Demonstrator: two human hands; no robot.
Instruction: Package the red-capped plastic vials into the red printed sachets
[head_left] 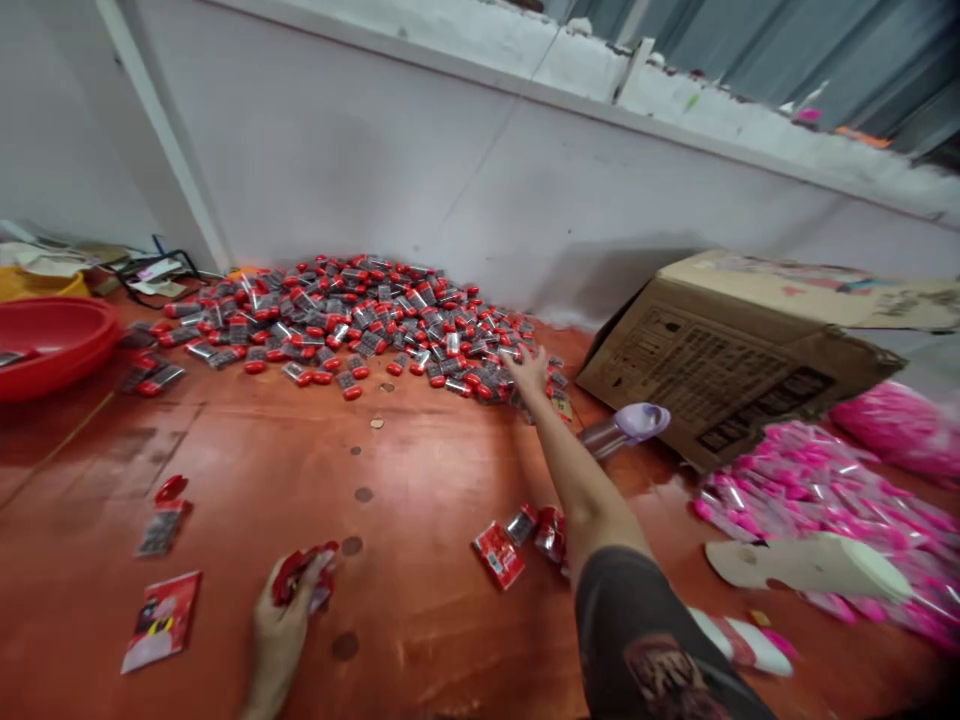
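At the lower left, my left hand is closed around a bunch of red glossy packets; their exact shape is partly hidden by the fingers. My right hand stretches forward to the right end of a large pile of small clear containers with red caps. Its fingers are spread at the pile's edge, and nothing shows in them. Left of my left hand lie a flat red printed packet and one container with a red cap piece beside it. Another red packet lies near my right forearm.
A cardboard box leans open at the right, behind a clear container with a lilac top. Pink-capped clear items are heaped beyond it. A red basin stands at the left. The orange table meets a white wall.
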